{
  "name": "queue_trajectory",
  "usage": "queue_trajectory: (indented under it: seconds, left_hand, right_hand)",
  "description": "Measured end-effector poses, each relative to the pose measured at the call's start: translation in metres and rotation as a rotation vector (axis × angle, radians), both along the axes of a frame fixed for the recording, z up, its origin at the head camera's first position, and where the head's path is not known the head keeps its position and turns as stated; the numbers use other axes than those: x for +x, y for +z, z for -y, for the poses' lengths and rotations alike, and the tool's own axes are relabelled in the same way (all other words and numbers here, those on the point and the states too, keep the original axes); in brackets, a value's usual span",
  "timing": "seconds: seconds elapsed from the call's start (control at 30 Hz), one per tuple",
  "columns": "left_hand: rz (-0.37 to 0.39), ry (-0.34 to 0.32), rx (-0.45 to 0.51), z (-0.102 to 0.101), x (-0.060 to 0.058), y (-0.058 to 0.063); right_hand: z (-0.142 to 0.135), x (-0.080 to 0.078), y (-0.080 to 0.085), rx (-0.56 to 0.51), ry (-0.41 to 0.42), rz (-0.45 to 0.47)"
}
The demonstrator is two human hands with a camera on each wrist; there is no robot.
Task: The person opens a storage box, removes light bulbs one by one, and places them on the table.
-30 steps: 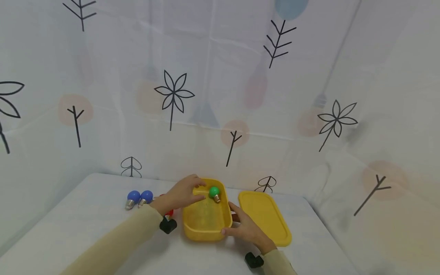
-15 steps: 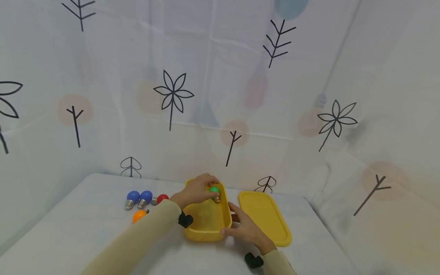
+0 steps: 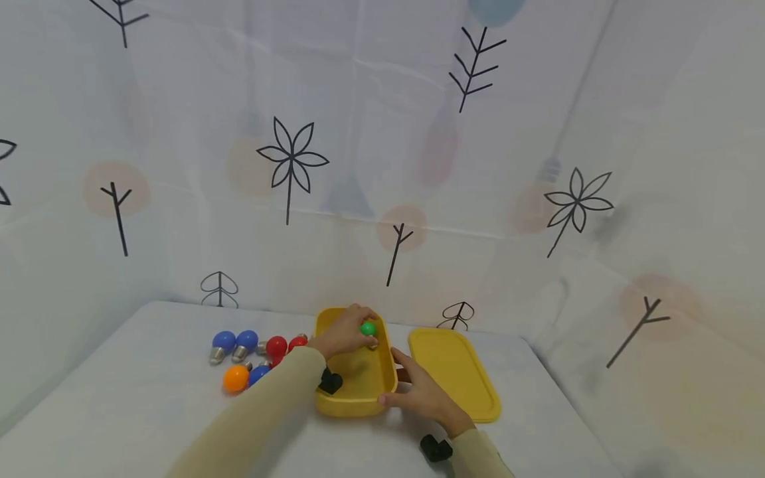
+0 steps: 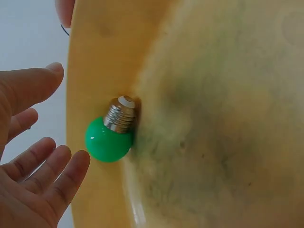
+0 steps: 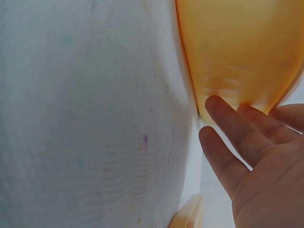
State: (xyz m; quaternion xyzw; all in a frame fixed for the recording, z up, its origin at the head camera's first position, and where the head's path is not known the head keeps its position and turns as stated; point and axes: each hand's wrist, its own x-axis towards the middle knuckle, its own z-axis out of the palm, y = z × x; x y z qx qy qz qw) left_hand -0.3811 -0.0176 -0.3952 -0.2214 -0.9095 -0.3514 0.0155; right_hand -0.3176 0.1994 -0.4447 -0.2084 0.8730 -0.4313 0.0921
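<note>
A green light bulb (image 4: 109,137) with a silver screw base leans against the inner right wall of a yellow plastic box (image 3: 358,406). My left hand (image 3: 343,333) reaches over the box's left side, thumb and fingers spread apart close to the bulb. In the left wrist view nothing lies in the grasp of these left fingers (image 4: 66,183). My right hand (image 3: 421,396) is at the box's right side, its thumb by the near corner. Its fingers (image 5: 237,128) are nearly straight and lie at the outer wall in the right wrist view.
Left of the box lie blue bulbs (image 3: 224,342), red bulbs (image 3: 276,347) and an orange bulb (image 3: 236,378), some partly behind the left sleeve. A flat yellow lid (image 3: 457,375) lies right of the box. Behind the table hangs a printed cloth (image 3: 352,133).
My left hand has moved right, from above the box's left part to the green bulb. More bulbs show behind the left sleeve. The right hand keeps its place; the head view has shifted slightly.
</note>
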Motion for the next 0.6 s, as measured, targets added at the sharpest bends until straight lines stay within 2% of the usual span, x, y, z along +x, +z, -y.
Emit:
queue_trajectory:
  seconds: [0.37,0.6]
  left_hand:
    - [0.064,0.085,0.015,-0.006,-0.009,-0.021]
    - [0.096,0.075,0.030,-0.009,-0.011,-0.022]
  right_hand:
    - [0.002,0.003,-0.001,0.004,-0.007,-0.002]
    - [0.001,0.004,0.003,0.006,-0.013,-0.006]
